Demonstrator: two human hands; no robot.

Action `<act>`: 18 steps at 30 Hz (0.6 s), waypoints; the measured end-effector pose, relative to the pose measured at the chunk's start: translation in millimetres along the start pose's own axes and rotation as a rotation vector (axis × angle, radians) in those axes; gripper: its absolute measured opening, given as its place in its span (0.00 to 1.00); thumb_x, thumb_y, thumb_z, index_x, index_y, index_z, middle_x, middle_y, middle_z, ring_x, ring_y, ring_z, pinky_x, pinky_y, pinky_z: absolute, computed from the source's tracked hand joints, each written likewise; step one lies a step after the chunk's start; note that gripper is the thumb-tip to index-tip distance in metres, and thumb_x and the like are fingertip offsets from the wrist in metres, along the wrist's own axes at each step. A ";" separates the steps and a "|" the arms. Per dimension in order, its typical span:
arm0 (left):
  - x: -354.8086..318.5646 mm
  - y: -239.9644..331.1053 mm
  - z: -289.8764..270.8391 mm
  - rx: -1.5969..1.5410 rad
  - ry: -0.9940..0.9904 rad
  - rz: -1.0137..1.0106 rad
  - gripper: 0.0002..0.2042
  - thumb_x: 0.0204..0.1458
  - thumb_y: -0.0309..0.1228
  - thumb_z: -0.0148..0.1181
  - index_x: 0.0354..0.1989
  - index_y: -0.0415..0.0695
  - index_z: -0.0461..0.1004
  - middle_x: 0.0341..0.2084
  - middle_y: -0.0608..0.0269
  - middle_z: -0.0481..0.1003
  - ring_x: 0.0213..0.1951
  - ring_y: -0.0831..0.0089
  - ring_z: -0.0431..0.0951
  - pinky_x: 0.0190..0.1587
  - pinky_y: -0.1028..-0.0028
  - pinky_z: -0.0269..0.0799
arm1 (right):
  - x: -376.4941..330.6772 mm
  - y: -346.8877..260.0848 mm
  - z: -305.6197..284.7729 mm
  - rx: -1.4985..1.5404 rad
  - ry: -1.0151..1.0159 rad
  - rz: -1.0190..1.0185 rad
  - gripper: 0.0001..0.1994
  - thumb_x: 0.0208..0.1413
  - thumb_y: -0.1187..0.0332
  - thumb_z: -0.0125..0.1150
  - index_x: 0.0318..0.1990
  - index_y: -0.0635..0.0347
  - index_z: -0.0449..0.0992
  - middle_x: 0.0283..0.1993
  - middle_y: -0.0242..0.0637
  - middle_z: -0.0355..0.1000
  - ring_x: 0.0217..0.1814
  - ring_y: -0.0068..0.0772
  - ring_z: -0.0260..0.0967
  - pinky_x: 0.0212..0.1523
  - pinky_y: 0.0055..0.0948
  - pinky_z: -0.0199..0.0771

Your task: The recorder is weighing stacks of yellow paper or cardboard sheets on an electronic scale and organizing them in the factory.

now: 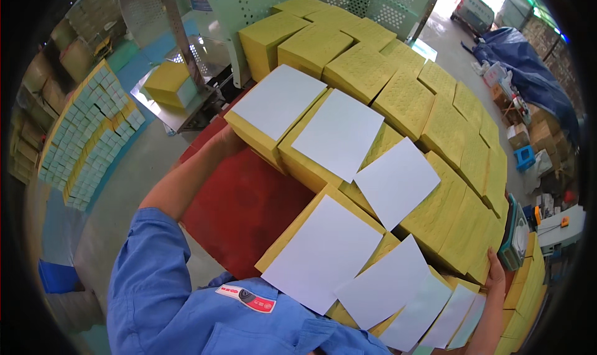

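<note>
My left hand (pixel 231 141) is against the near left side of a yellow paper stack (pixel 254 133) topped by a white sheet (pixel 280 100). Its fingers are hidden by the stack. At the right, my right hand (pixel 495 272) rests along the outer side of the yellow stacks (pixel 457 230), its visible fingers stretched out. Between my arms, several stacks carry loose white sheets, one large sheet (pixel 323 249) nearest my body and another tilted sheet (pixel 398 181) further off. Uncovered yellow stacks with dimpled tops fill the far side, packed closely in rows.
A red tabletop (pixel 242 199) shows left of the stacks. Perforated green panels (pixel 367 10) stand behind them. Another yellow stack (pixel 168 84) sits on a metal stand at left, beyond it a pallet of small bundles (pixel 93 137). A blue tarp (pixel 528 69) lies far right.
</note>
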State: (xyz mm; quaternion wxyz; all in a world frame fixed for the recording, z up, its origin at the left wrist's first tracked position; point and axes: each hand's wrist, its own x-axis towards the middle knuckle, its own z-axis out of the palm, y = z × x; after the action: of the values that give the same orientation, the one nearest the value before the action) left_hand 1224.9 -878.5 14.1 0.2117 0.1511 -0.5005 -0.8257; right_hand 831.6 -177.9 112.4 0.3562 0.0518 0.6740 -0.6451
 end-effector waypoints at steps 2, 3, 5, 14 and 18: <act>-6.9 5.0 -8.6 -0.001 -0.005 0.005 0.30 0.58 0.49 0.54 0.64 0.45 0.62 0.60 0.62 0.67 0.61 0.70 0.67 0.63 0.64 0.63 | 1.9 -4.7 3.3 -0.013 -0.010 0.034 0.25 0.63 0.58 0.54 0.63 0.63 0.63 0.59 0.45 0.69 0.58 0.42 0.71 0.56 0.43 0.74; -10.3 7.7 -15.5 -0.001 -0.010 0.004 0.30 0.57 0.49 0.55 0.64 0.45 0.62 0.60 0.62 0.67 0.61 0.70 0.67 0.63 0.64 0.63 | 1.5 -5.5 5.1 -0.021 -0.017 0.070 0.25 0.62 0.59 0.55 0.63 0.62 0.62 0.59 0.45 0.69 0.58 0.42 0.70 0.57 0.43 0.74; -22.7 11.5 -30.5 -0.005 -0.013 0.003 0.30 0.57 0.49 0.55 0.64 0.45 0.62 0.60 0.62 0.67 0.61 0.70 0.67 0.63 0.64 0.63 | 0.7 -6.7 15.2 -0.040 -0.048 0.081 0.26 0.62 0.59 0.55 0.63 0.63 0.62 0.60 0.45 0.69 0.58 0.43 0.70 0.57 0.44 0.74; -22.9 38.2 -86.4 -0.029 0.012 0.014 0.31 0.56 0.50 0.56 0.64 0.45 0.63 0.60 0.62 0.67 0.60 0.70 0.67 0.63 0.64 0.63 | -2.7 -5.6 89.2 -0.106 -0.197 0.092 0.27 0.62 0.60 0.55 0.64 0.65 0.60 0.61 0.46 0.67 0.60 0.43 0.68 0.59 0.43 0.72; -20.4 50.8 -106.6 -0.030 0.012 0.013 0.31 0.55 0.50 0.56 0.64 0.45 0.63 0.60 0.62 0.67 0.60 0.69 0.67 0.63 0.64 0.62 | -0.5 -2.9 109.9 -0.149 -0.228 0.072 0.28 0.62 0.59 0.54 0.65 0.65 0.57 0.63 0.45 0.65 0.62 0.41 0.67 0.60 0.40 0.71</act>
State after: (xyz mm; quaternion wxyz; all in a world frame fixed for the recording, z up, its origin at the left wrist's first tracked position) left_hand 1301.9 -970.4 11.7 0.2223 0.1494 -0.4876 -0.8310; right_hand 875.9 -277.8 124.6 0.4563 -0.0241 0.6728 -0.5818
